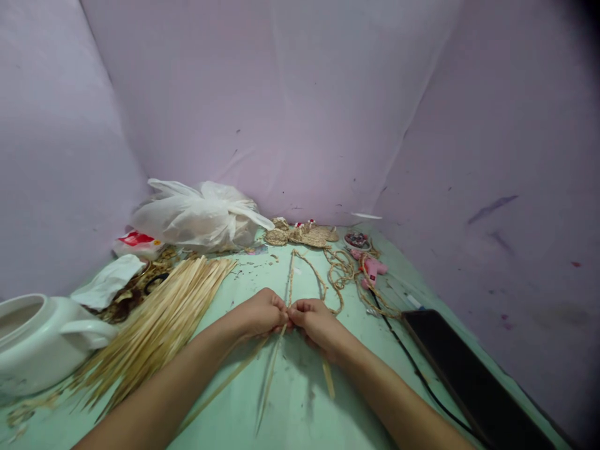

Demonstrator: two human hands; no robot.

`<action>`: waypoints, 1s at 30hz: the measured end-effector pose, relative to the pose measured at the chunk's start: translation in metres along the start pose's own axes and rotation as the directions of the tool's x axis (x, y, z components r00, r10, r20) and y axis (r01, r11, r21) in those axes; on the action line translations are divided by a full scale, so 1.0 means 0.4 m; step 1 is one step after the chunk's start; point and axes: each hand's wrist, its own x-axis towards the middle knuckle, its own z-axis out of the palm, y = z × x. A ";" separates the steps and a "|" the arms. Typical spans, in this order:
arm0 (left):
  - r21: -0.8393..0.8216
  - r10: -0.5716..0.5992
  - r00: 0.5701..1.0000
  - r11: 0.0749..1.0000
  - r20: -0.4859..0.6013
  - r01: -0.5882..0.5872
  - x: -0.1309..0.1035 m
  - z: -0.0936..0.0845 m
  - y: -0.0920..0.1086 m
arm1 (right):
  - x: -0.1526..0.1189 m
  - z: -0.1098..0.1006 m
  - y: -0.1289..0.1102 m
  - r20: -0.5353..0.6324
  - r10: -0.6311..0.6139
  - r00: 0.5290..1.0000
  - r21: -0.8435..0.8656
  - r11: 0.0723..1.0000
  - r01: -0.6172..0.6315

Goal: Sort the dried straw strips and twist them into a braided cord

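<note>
Both hands meet at the middle of the green surface. My left hand (pixel 266 312) pinches the straw strands (pixel 272 369) where they join a thin braided cord (pixel 291 275). My right hand (pixel 315 322) is closed on the same strands, its fingertips touching those of the left. Loose strand ends fan out below the hands toward the front, one of them (pixel 328 378) under the right wrist. Beyond the hands, the cord runs away from me and bends back to the right. The exact crossing of the strands is hidden by the fingertips.
Left: a straw bundle (pixel 173 325), a white pot (pixel 42 350) and a white cloth (pixel 107 281). Back: a white plastic bag (pixel 201 215), woven pieces (pixel 304 235) and a bowl (pixel 357 241). Right: coiled cord (pixel 341 269), a pink glue gun (pixel 372 269), a black cable (pixel 412 362) and a dark slab (pixel 469 375).
</note>
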 end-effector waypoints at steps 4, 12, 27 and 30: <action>0.167 -0.048 0.997 0.984 -0.063 0.058 -0.005 -0.005 0.004 | 0.016 -0.004 0.019 -0.058 -0.126 0.990 -0.088 0.989 0.121; 0.450 -0.034 0.983 0.886 -0.182 0.114 -0.039 -0.013 0.020 | 0.014 0.012 0.028 -0.099 -0.106 0.989 0.029 0.994 0.109; 0.296 0.011 0.949 0.951 -0.316 0.088 -0.073 -0.032 0.058 | 0.008 0.015 0.017 -0.038 -0.090 0.995 0.316 0.944 0.098; -0.130 -0.161 0.969 0.982 -0.189 0.137 -0.043 -0.050 0.045 | 0.009 0.013 0.016 -0.014 -0.124 0.992 0.344 0.931 0.121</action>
